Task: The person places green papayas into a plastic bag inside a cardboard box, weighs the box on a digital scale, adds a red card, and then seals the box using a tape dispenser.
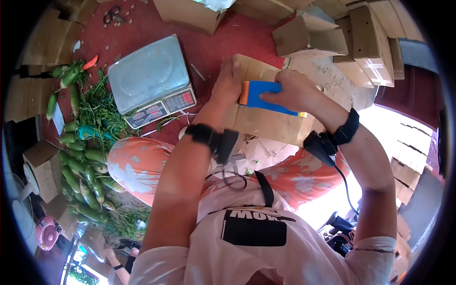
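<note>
A cardboard box (265,124) lies in front of me above my crossed legs. Across its upper side is a blue tape dispenser (262,93) with an orange part at its left end. My right hand (290,89) grips the dispenser from the right, thumb on its blue face. At the box's left edge, my left hand (228,80) rests with its fingers together, pressed against the cardboard near the orange end; whether it also touches the dispenser cannot be told.
A digital scale (149,76) stands left of the box. Further left lies a pile of green radishes (83,178) with leafy tops (98,110). Scissors (112,16) lie at the upper left. An open carton (308,37) and several stacked cartons (370,46) stand at the upper right.
</note>
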`<state>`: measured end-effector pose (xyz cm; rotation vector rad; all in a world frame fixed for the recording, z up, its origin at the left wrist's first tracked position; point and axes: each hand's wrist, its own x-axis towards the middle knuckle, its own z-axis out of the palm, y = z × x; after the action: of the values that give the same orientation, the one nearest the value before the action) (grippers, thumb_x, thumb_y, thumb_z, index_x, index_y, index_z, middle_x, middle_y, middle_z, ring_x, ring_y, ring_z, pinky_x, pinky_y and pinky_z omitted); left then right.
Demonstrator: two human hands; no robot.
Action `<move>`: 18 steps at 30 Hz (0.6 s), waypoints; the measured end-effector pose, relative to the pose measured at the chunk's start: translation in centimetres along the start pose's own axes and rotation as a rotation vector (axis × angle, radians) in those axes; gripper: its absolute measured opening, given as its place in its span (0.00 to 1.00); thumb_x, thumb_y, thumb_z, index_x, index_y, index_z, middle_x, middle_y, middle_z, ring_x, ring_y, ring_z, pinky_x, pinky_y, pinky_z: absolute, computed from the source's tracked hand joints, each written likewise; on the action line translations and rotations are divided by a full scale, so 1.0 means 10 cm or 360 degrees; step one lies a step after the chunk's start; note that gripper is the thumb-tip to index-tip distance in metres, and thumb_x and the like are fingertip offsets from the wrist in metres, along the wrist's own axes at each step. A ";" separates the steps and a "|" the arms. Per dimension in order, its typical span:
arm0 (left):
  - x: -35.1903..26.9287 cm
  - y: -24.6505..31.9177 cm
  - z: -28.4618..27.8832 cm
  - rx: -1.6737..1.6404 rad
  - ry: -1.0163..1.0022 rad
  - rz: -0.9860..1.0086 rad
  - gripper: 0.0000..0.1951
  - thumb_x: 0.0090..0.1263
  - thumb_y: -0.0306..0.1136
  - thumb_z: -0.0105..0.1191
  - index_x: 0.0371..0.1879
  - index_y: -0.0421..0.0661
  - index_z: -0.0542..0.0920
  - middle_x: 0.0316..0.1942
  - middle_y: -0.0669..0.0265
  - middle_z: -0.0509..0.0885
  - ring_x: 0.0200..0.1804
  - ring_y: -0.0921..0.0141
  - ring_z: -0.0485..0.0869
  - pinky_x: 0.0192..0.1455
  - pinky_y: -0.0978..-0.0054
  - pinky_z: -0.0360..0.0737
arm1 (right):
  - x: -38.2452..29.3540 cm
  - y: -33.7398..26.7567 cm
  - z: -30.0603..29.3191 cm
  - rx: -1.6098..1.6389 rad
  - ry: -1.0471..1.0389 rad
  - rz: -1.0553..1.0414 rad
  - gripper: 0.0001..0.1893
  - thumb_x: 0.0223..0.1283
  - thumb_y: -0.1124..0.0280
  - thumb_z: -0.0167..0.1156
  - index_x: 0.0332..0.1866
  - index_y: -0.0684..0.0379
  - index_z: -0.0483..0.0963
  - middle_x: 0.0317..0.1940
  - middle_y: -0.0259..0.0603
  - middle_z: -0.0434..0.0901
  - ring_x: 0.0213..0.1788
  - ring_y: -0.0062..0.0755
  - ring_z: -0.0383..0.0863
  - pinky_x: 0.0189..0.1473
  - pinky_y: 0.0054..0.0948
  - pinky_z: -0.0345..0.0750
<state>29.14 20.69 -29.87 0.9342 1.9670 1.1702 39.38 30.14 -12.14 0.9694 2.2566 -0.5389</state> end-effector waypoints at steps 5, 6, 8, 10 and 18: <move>0.04 0.31 -0.12 0.0374 -0.0244 -0.0439 0.26 0.72 0.53 0.26 0.66 0.57 0.57 0.53 0.43 0.73 0.56 0.44 0.70 0.61 0.53 0.63 | -0.04 0.11 0.10 0.0071 0.0106 -0.0011 0.23 0.43 0.49 0.62 0.31 0.63 0.79 0.30 0.51 0.81 0.37 0.46 0.82 0.40 0.39 0.77; 0.05 0.29 -0.13 0.0435 -0.0188 -0.0370 0.27 0.71 0.54 0.26 0.66 0.57 0.58 0.53 0.43 0.73 0.56 0.45 0.71 0.60 0.53 0.64 | -0.04 0.14 0.12 0.0119 0.0117 -0.0081 0.25 0.44 0.48 0.62 0.31 0.65 0.78 0.28 0.51 0.80 0.34 0.47 0.81 0.38 0.39 0.77; 0.07 0.27 -0.13 0.0564 -0.0114 -0.0279 0.27 0.71 0.54 0.28 0.65 0.56 0.59 0.50 0.43 0.75 0.54 0.44 0.72 0.59 0.53 0.65 | -0.04 0.27 0.21 0.0201 0.0152 -0.0143 0.27 0.44 0.47 0.63 0.30 0.67 0.77 0.26 0.52 0.79 0.31 0.47 0.81 0.37 0.39 0.76; 0.09 0.27 -0.12 0.0649 -0.0096 -0.0239 0.27 0.71 0.54 0.28 0.65 0.56 0.59 0.49 0.42 0.75 0.54 0.44 0.72 0.58 0.53 0.66 | -0.04 0.43 0.36 0.0182 0.0465 -0.0347 0.28 0.44 0.46 0.62 0.32 0.67 0.77 0.27 0.52 0.79 0.32 0.47 0.81 0.38 0.38 0.76; 0.10 0.19 -0.08 0.0977 0.0067 -0.0110 0.25 0.72 0.51 0.31 0.58 0.46 0.67 0.43 0.41 0.78 0.48 0.41 0.73 0.52 0.50 0.68 | -0.89 1.73 0.36 0.0765 0.0346 -0.0309 0.24 0.45 0.52 0.66 0.33 0.68 0.75 0.25 0.48 0.77 0.29 0.38 0.78 0.35 0.32 0.74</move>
<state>28.42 21.85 -28.00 1.1278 2.4250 0.5439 58.57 34.82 -10.82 1.0821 2.4854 -1.1499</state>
